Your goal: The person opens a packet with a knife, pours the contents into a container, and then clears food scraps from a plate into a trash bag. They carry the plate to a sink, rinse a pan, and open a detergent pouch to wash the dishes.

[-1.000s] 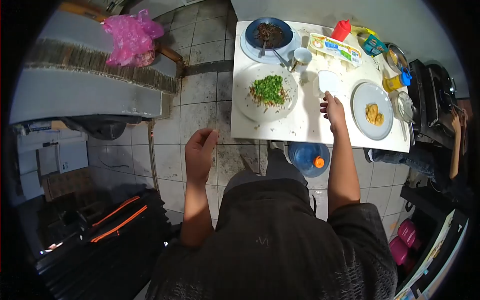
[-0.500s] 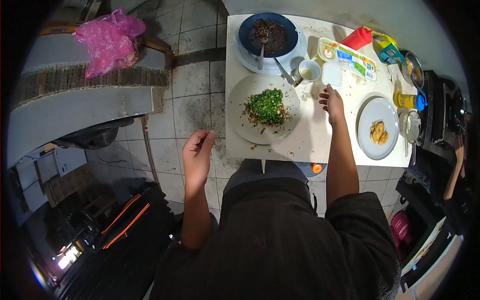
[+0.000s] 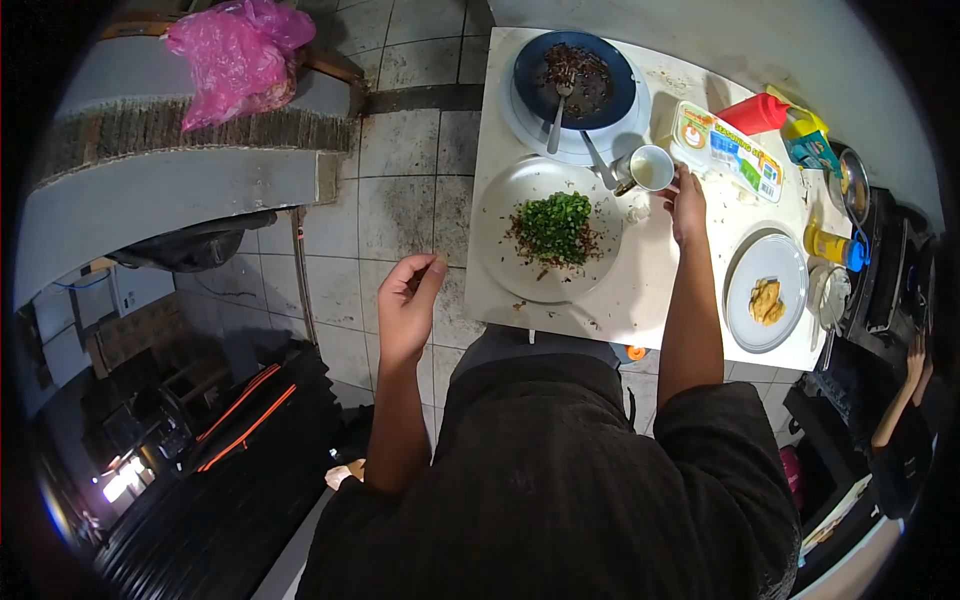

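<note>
My left hand (image 3: 408, 305) hangs over the floor left of the table, its fingers curled against the thumb with nothing visible in them. At the table, my right hand (image 3: 686, 205) has its fingers on the right side of a small white cup (image 3: 652, 168) holding pale contents. Chopped green leaves (image 3: 556, 228) lie over brown bits on a large white plate (image 3: 497, 232). Behind it, a dark bowl (image 3: 600, 98) with brown bits and a spoon (image 3: 557, 125) rests on stacked pale plates. Another utensil handle (image 3: 600, 160) lies beside the cup.
A labelled plastic tub (image 3: 735, 155), red bottle (image 3: 757, 114) and yellow bottle (image 3: 832, 246) stand along the table's far right. A grey plate (image 3: 742, 315) holds yellow food. A pink bag (image 3: 240, 60) sits at upper left. Another person's arm (image 3: 898, 405) shows at far right.
The view has shifted, moving the table rightward and slightly down in frame. My right hand has closed in on the cup from beside the white square lid. My left hand stays curled.
</note>
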The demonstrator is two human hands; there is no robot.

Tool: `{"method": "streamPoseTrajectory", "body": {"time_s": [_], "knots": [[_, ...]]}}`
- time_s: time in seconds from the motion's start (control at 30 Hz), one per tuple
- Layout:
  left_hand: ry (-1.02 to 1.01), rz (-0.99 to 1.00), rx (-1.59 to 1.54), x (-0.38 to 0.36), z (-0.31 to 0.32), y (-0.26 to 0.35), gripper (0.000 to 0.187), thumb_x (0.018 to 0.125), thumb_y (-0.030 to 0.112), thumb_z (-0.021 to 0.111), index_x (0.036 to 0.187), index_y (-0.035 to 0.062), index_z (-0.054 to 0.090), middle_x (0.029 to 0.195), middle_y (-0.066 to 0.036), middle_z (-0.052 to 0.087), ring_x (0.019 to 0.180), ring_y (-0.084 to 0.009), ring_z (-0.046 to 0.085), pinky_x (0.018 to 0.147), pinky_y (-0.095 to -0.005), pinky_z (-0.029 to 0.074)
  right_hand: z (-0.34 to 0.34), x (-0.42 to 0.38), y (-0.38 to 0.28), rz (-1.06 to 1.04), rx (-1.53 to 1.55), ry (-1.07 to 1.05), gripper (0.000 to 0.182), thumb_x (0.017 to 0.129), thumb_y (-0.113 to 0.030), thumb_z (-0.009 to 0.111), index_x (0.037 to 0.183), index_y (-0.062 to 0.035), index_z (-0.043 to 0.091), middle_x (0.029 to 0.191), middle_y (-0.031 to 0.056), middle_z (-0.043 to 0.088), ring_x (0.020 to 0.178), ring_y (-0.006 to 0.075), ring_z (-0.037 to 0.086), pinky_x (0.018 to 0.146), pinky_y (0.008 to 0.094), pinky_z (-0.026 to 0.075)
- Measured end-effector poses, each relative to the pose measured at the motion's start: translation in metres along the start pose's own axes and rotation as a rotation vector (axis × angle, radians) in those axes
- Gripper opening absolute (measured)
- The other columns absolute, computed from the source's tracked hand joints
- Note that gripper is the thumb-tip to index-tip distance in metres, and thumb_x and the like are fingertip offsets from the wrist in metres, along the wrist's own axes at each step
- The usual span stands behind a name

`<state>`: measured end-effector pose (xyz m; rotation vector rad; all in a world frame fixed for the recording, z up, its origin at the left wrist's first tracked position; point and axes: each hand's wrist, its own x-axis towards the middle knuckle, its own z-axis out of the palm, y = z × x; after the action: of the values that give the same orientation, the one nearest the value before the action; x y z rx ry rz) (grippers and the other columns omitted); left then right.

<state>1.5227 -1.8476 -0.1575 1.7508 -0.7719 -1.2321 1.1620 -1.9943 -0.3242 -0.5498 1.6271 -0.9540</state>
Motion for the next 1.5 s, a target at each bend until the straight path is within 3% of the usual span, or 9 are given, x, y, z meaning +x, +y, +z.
{"method": "streamPoseTrajectory", "body": {"time_s": [0.27, 0.4, 0.53, 0.7, 0.93, 1.03, 1.33, 1.4, 1.5], "knots": [[0.030, -0.030, 0.004, -0.003, 0.000, -0.003, 0.011, 0.088, 0.008, 0.063, 0.095, 0.0002, 0.062, 0.087, 0.001, 0.061, 0.081, -0.0060, 0.053, 0.075, -0.0211, 0.042, -0.005, 0.037, 0.007, -0.061, -0.029, -0.021, 0.050, 0.095, -0.043, 0.038, 0.125, -0.0051, 0.052, 0.107, 0.0077, 0.063, 0.075, 0.0126, 0.053, 0.067, 0.0269, 0.038], [0.034, -0.037, 0.004, 0.005, -0.003, -0.017, 0.013, 0.089, 0.012, 0.063, 0.096, 0.0015, 0.063, 0.086, 0.001, 0.061, 0.079, -0.0060, 0.052, 0.072, -0.0215, 0.040, 0.005, 0.005, 0.012, -0.097, 0.136, 0.237, 0.041, 0.095, -0.037, 0.045, 0.113, -0.0016, 0.053, 0.099, 0.0097, 0.063, 0.074, 0.0133, 0.054, 0.063, 0.0272, 0.041], [0.015, -0.030, 0.028, 0.014, -0.003, -0.023, 0.016, 0.089, 0.016, 0.062, 0.097, 0.0030, 0.064, 0.085, 0.001, 0.061, 0.077, -0.0063, 0.052, 0.069, -0.0220, 0.038, -0.005, -0.033, 0.057, -0.123, -0.057, 0.232, 0.028, 0.093, -0.028, 0.054, 0.090, -0.0001, 0.059, 0.082, 0.0056, 0.061, 0.066, 0.0115, 0.052, 0.060, 0.0245, 0.042], [-0.020, -0.097, 0.027, 0.040, 0.004, -0.054, 0.021, 0.088, 0.020, 0.063, 0.100, 0.0026, 0.063, 0.087, -0.001, 0.061, 0.079, -0.0080, 0.053, 0.070, -0.0230, 0.040, 0.001, -0.080, 0.103, -0.250, -0.488, 0.064, 0.026, 0.087, -0.021, 0.061, 0.106, -0.0031, 0.060, 0.085, 0.0108, 0.064, 0.077, 0.0171, 0.062, 0.071, 0.0294, 0.049], [-0.027, -0.274, 0.306, 0.073, 0.026, -0.107, 0.038, 0.086, 0.028, 0.063, 0.111, -0.0006, 0.058, 0.105, -0.011, 0.061, 0.100, -0.0195, 0.056, 0.086, -0.0332, 0.044, 0.029, -0.097, 0.080, -0.226, -0.633, -0.048, 0.031, 0.089, -0.019, 0.057, 0.113, -0.0003, 0.056, 0.089, 0.0135, 0.067, 0.081, 0.0225, 0.066, 0.073, 0.0341, 0.051], [-0.008, -0.197, 0.349, 0.072, 0.037, -0.115, 0.039, 0.088, 0.025, 0.060, 0.117, 0.0010, 0.053, 0.096, -0.011, 0.064, 0.087, -0.0226, 0.062, 0.078, -0.0350, 0.048, 0.032, -0.096, 0.077, -0.205, -0.736, -0.056, 0.030, 0.089, -0.017, 0.056, 0.114, -0.0001, 0.055, 0.089, 0.0139, 0.068, 0.082, 0.0233, 0.066, 0.075, 0.0353, 0.050], [-0.001, -0.067, 0.513, 0.089, 0.037, -0.149, 0.028, 0.085, 0.024, 0.062, 0.100, 0.0000, 0.061, 0.087, -0.014, 0.066, 0.082, -0.0256, 0.064, 0.073, -0.0369, 0.048, 0.017, -0.089, 0.097, -0.023, -0.501, -0.214, 0.028, 0.087, -0.010, 0.058, 0.114, -0.0009, 0.055, 0.087, 0.0106, 0.065, 0.076, 0.0161, 0.061, 0.072, 0.0289, 0.048], [-0.013, -0.055, 0.507, 0.087, 0.034, -0.156, 0.028, 0.084, 0.023, 0.063, 0.099, -0.0001, 0.062, 0.084, -0.014, 0.066, 0.079, -0.0251, 0.064, 0.071, -0.0362, 0.048, 0.012, -0.097, 0.104, -0.046, -0.520, -0.192, 0.031, 0.089, -0.011, 0.057, 0.117, -0.0011, 0.051, 0.081, 0.0052, 0.063, 0.065, 0.0102, 0.055, 0.057, 0.0246, 0.045], [-0.041, -0.054, 0.452, 0.066, 0.025, -0.159, 0.026, 0.085, 0.022, 0.062, 0.099, 0.0004, 0.061, 0.081, -0.012, 0.064, 0.075, -0.0224, 0.062, 0.069, -0.0342, 0.048, 0.011, -0.126, 0.091, -0.001, -0.476, -0.195, 0.031, 0.089, -0.011, 0.057, 0.117, 0.0002, 0.050, 0.076, 0.0050, 0.061, 0.062, 0.0101, 0.053, 0.056, 0.0242, 0.044]]}}
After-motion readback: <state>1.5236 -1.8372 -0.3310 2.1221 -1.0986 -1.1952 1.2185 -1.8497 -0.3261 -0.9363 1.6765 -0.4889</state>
